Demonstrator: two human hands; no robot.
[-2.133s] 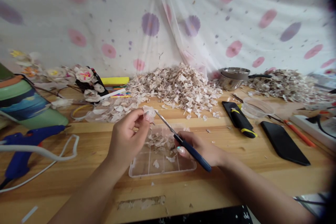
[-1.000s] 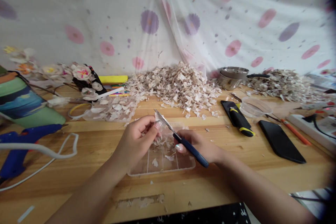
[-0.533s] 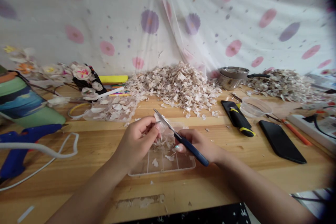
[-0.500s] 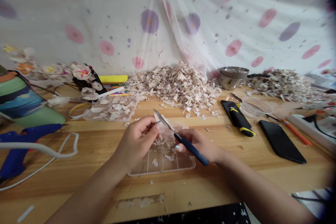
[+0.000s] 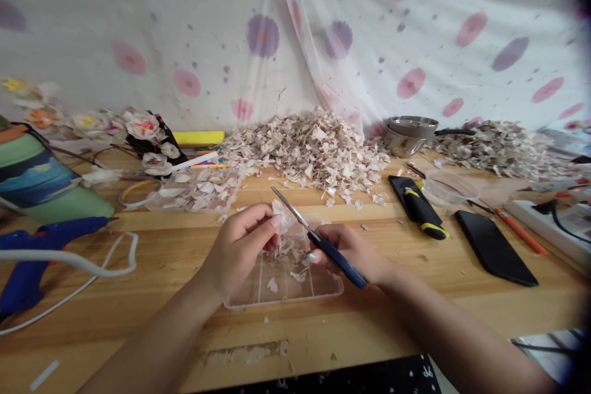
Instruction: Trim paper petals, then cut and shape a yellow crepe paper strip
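Observation:
Between its thumb and fingers my left hand [image 5: 247,243] pinches a thin, pale petal-like flake [image 5: 281,217]. My right hand [image 5: 348,252] grips a pair of scissors [image 5: 330,252] with dark blue handles. Their metal blades look closed or nearly so and point up and to the left, just right of the flake. Under both hands lies a shallow clear plastic tray [image 5: 284,303] with dividers. Loose flakes [image 5: 272,285] lie in it, partly hidden by my hands.
A large heap of pale flakes [image 5: 318,151] stands at the back. On the left are a blue glue gun [image 5: 50,243] and flowers [image 5: 145,127]. To the right lie a black phone [image 5: 496,247], black-yellow pliers [image 5: 422,212] and a power strip [image 5: 551,228]; a metal pot [image 5: 409,135] stands behind.
The flake in my left hand is turned and shows more above the fingertips. The scissor blades have shifted slightly away from it, toward the upper right.

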